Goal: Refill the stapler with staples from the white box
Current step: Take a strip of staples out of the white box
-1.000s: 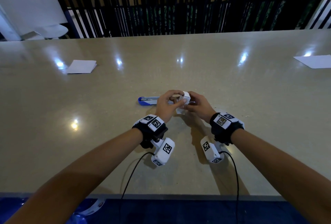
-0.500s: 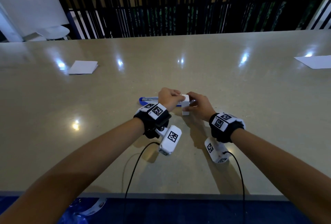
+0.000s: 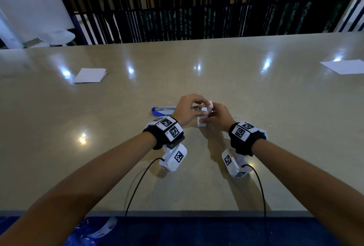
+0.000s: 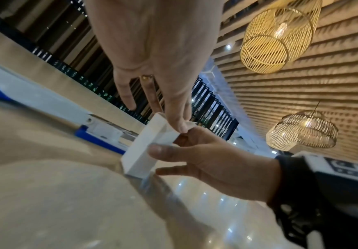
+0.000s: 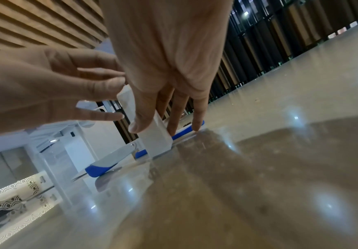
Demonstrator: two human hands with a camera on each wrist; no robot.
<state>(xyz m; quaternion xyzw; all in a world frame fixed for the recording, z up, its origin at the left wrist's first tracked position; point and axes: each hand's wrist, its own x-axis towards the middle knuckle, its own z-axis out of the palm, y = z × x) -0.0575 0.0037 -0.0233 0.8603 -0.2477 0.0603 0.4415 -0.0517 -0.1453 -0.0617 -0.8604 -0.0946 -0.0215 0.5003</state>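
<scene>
One bench (image 3: 256, 127) carries everything here. On it there is one stapler (image 3: 163, 109), blue and white and lying opened out flat, and one small white box (image 3: 201, 122) standing on end. Two lots of white paper lie on the bench: one (image 3: 90, 75) far to the left, one (image 3: 343, 66) at the far right edge. Two hands are in view, the left hand (image 3: 187, 111) and the right hand (image 3: 218, 116), each with one black wristband and one white camera unit under the wrist. Two woven hanging lamps, one larger (image 4: 280, 35) and one smaller (image 4: 301, 130), show in the left wrist view.
</scene>
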